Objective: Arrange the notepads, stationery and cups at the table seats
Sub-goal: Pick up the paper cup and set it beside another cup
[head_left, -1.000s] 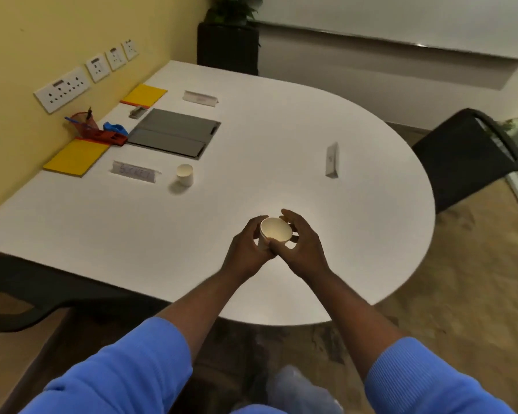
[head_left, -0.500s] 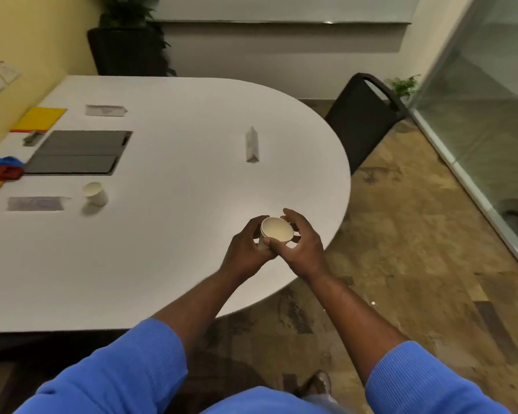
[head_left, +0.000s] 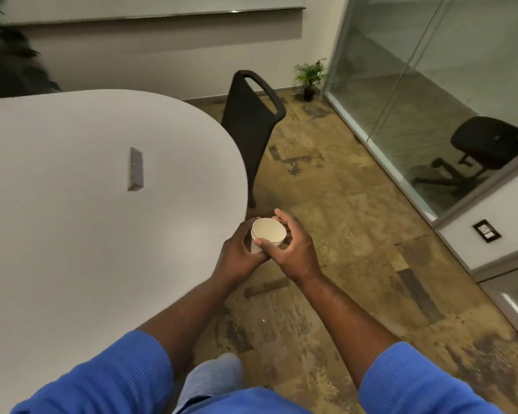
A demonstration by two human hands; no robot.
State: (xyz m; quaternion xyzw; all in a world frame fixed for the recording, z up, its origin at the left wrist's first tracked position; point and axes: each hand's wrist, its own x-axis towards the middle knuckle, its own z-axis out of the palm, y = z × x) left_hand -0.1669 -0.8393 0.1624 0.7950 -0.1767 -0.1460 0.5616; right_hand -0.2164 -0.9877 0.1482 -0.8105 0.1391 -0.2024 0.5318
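Both my hands hold a white paper cup [head_left: 268,233], its open mouth facing up toward me. My left hand [head_left: 240,253] wraps its left side and my right hand [head_left: 293,249] closes over its right side. The cup may be a small stack, since a second rim shows below the top one. I hold it in the air just past the rounded right edge of the white table [head_left: 72,234]. A folded name card [head_left: 135,168] stands on the table to the upper left of my hands.
A black chair [head_left: 251,124] stands at the table's far right curve. A glass partition [head_left: 431,100] runs along the right, with an office chair behind it. A small potted plant [head_left: 310,77] sits in the far corner. Patterned floor lies under my hands.
My view has swung to the right. The notepads, stationery and the other cup have left the frame, and the cup in my hands has passed from over the table to beyond its edge.
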